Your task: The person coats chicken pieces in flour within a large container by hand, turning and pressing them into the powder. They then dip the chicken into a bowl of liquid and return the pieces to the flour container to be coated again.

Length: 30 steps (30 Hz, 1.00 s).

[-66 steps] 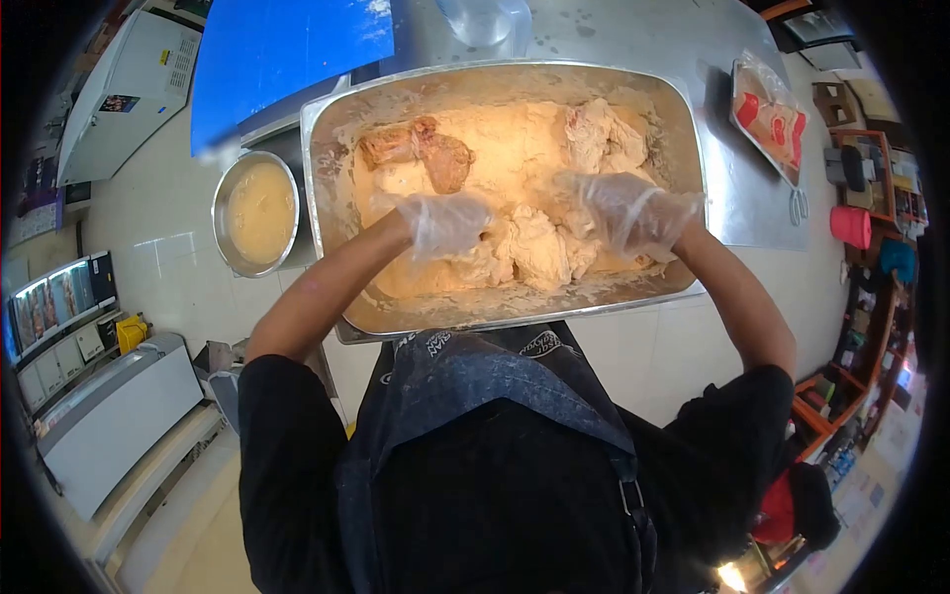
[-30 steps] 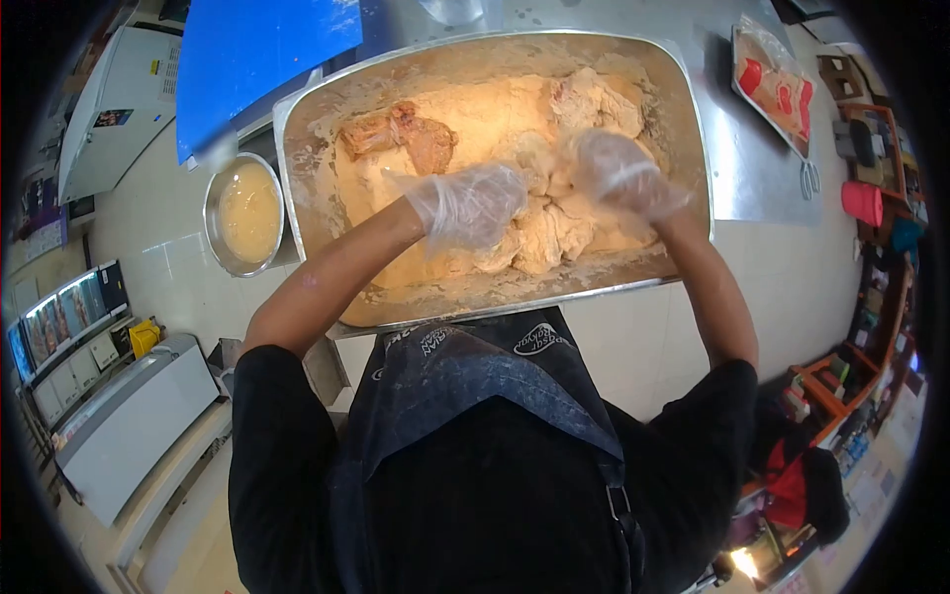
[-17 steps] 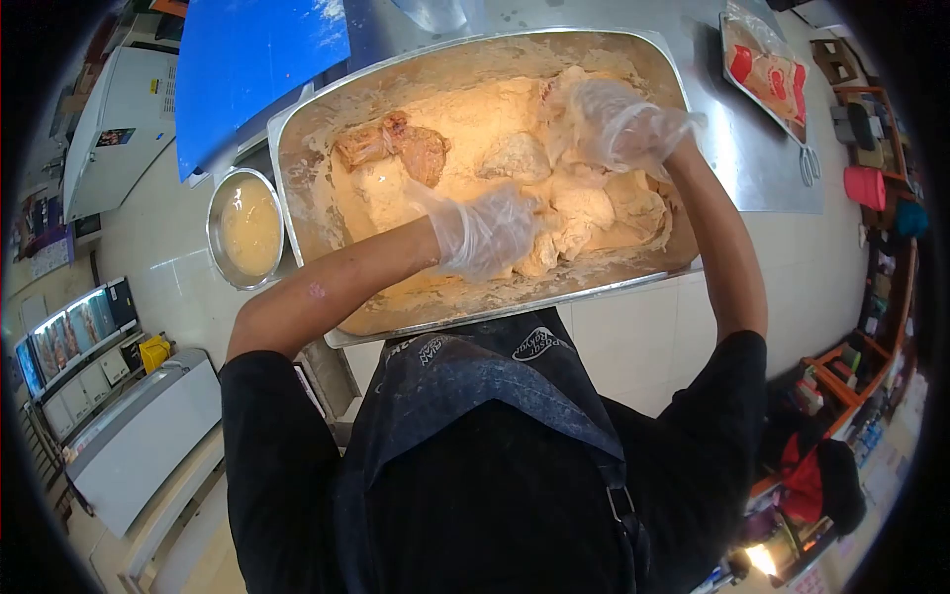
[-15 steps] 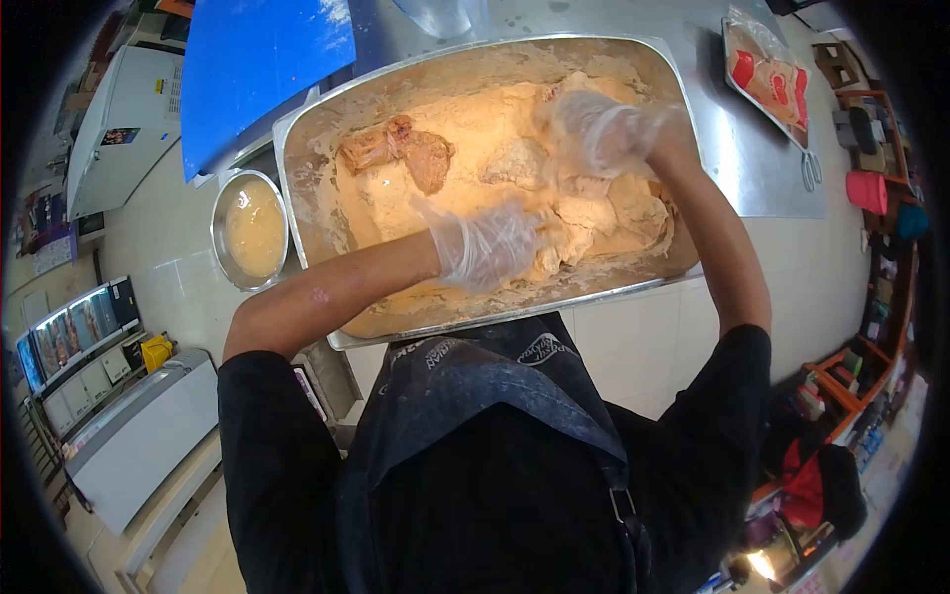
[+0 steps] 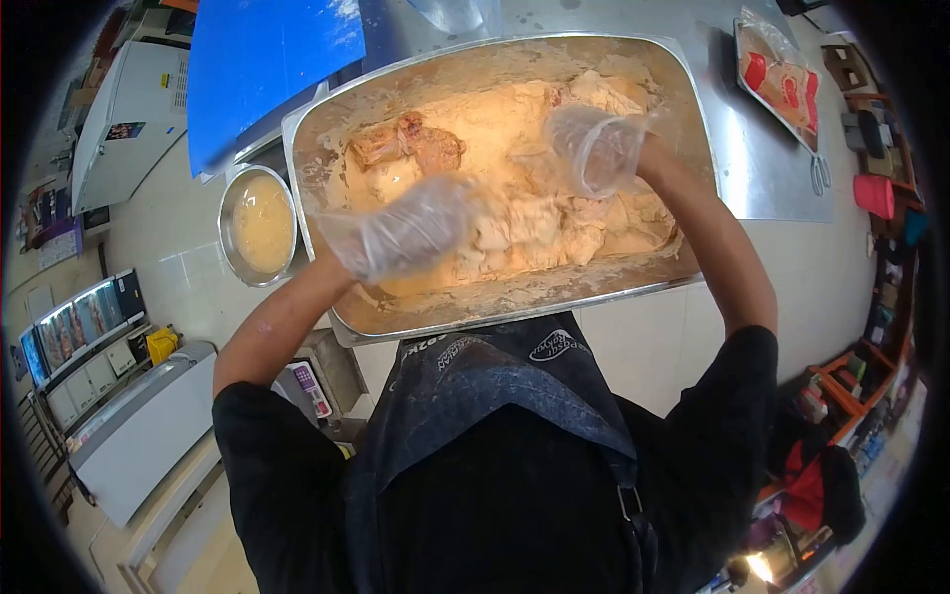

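Observation:
A deep metal tray (image 5: pixel 302 198) holds pale orange flour (image 5: pixel 485 114) and several chicken pieces. My left hand (image 5: pixel 421 228), in a clear plastic glove, hovers over the tray's left half, its fingers smeared by motion. Just beyond it lie uncoated, reddish-brown chicken pieces (image 5: pixel 435 150). My right hand (image 5: pixel 599 148), gloved as well, reaches into the right half of the tray beside flour-coated chicken (image 5: pixel 604 94); its fingers point down and are partly hidden. More coated chicken (image 5: pixel 529 226) lies between my hands and along the near side.
Left of the tray stands a metal bowl (image 5: pixel 226 233) of yellowish liquid (image 5: pixel 261 226). A blue board (image 5: pixel 262 69) lies at the upper left. On the metal table (image 5: pixel 747 188), at the right, are a red-and-tan packet (image 5: pixel 782 84) and scissors (image 5: pixel 819 176).
My left hand has moved left and up off the coated chicken near the tray's middle. My right hand stays at the right side, having shifted only slightly. More coated pieces show in the middle.

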Available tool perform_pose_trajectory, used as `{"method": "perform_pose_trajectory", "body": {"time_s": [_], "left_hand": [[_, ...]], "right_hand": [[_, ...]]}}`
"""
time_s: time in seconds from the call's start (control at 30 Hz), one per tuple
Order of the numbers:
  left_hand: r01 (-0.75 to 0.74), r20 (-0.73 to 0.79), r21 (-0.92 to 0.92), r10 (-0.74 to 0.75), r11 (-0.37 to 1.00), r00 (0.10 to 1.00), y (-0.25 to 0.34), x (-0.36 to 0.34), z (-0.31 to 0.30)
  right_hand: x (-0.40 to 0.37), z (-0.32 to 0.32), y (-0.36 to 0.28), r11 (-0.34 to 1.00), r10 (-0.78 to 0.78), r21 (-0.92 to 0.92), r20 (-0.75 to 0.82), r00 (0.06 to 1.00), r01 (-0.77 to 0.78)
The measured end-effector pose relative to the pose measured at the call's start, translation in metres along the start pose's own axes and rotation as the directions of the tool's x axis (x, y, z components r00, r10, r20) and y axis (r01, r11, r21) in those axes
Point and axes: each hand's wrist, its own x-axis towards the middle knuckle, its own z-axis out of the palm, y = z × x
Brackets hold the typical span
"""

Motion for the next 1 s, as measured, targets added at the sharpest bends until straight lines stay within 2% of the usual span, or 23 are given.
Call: {"method": "perform_pose_trajectory", "body": {"time_s": [0.07,0.1,0.13,0.23,0.27,0.3,0.33,0.37,0.4,0.43,0.47,0.5,0.53,0.57,0.63,0.67,0.73,0.8,0.87,0.9,0.93,0.97,1.0], "left_hand": [[0.037,-0.103,-0.045,-0.041,0.998,0.994,-0.011,-0.012,-0.005],[0.245,0.142,-0.028,-0.239,0.969,0.961,-0.016,-0.018,-0.006],[0.431,0.371,0.039,-0.414,0.901,0.831,-0.020,-0.021,-0.007],[0.406,0.446,0.127,-0.417,0.905,0.792,-0.022,-0.019,-0.005],[0.406,0.448,0.126,-0.417,0.905,0.791,-0.023,-0.020,-0.003],[0.424,0.428,0.072,-0.412,0.903,0.805,-0.026,-0.024,0.001],[0.440,0.401,0.023,-0.411,0.898,0.819,-0.032,-0.027,0.006],[0.447,0.394,0.029,-0.422,0.894,0.817,-0.039,-0.041,0.021],[0.410,0.189,-0.095,-0.388,0.907,0.902,-0.045,-0.062,0.045],[0.339,-0.034,-0.201,-0.353,0.919,0.935,-0.049,-0.073,0.056],[0.345,-0.044,-0.199,-0.361,0.917,0.932,-0.046,-0.073,0.052],[0.462,0.052,-0.388,-0.482,0.798,0.875,-0.038,-0.071,0.043],[0.556,0.167,-0.545,-0.569,0.627,0.805,-0.030,-0.069,0.031],[0.556,0.159,-0.546,-0.574,0.627,0.803,-0.023,-0.065,0.012],[0.752,0.456,-0.538,-0.619,0.381,0.639,-0.010,-0.061,-0.028],[0.754,0.448,-0.535,-0.629,0.381,0.635,-0.006,-0.072,-0.036],[0.552,0.033,-0.291,-0.568,0.782,0.822,-0.001,-0.099,-0.050],[0.555,0.017,-0.422,-0.606,0.717,0.795,0.005,-0.107,-0.069],[0.544,0.006,-0.560,-0.653,0.625,0.757,0.018,-0.115,-0.093],[0.623,-0.019,-0.444,-0.702,0.644,0.712,0.026,-0.120,-0.110],[0.699,-0.053,-0.314,-0.747,0.643,0.663,0.031,-0.129,-0.120],[0.673,-0.042,-0.600,-0.857,0.433,0.513,0.028,-0.150,-0.111],[0.687,-0.057,-0.601,-0.879,0.408,0.473,0.026,-0.163,-0.119]], "right_hand": [[0.010,0.005,0.003,0.999,-0.020,-0.030,-0.048,0.999,0.019],[0.017,0.008,0.005,0.998,-0.037,-0.063,-0.095,0.995,0.031],[0.027,0.011,0.007,0.998,-0.032,-0.062,-0.100,0.994,0.026],[0.055,0.007,-0.011,0.977,-0.095,-0.192,0.003,0.995,0.094],[0.058,-0.006,-0.033,0.958,-0.008,-0.278,0.203,0.979,0.066],[0.058,-0.013,-0.048,0.929,0.093,-0.366,0.382,0.920,0.058],[0.045,-0.007,-0.044,0.926,0.092,-0.372,0.373,0.923,0.059],[0.023,0.007,-0.031,0.994,-0.093,-0.042,0.081,0.992,0.097],[0.014,0.019,-0.023,0.934,-0.166,0.270,-0.252,0.953,0.234],[0.025,0.026,-0.018,0.934,-0.176,0.263,-0.245,0.953,0.240],[0.038,0.031,-0.008,0.983,-0.182,-0.015,-0.064,0.981,0.181],[0.044,0.028,-0.007,0.940,-0.129,-0.302,0.109,0.986,0.156],[0.043,0.027,-0.006,0.935,-0.132,-0.315,0.113,0.985,0.162],[0.037,0.027,-0.011,0.947,-0.216,-0.231,0.052,0.975,0.222],[0.037,0.028,-0.011,0.943,-0.300,-0.155,-0.015,0.954,0.295],[0.045,0.033,-0.007,0.944,-0.240,-0.212,0.080,0.968,0.252],[0.049,0.022,-0.015,0.931,-0.182,-0.286,0.173,0.968,0.227],[0.035,-0.011,-0.050,0.913,0.151,-0.409,0.309,0.939,-0.012],[0.034,-0.027,-0.058,0.890,0.401,-0.401,0.468,0.787,-0.215],[0.013,-0.023,-0.041,0.948,0.107,-0.317,0.242,0.964,-0.026],[-0.012,-0.018,-0.018,0.940,-0.213,-0.278,-0.026,0.977,0.198],[-0.025,-0.011,-0.013,0.916,-0.242,-0.364,-0.172,0.955,0.166],[-0.033,-0.003,-0.005,0.890,-0.285,-0.438,-0.311,0.907,0.130]]}}
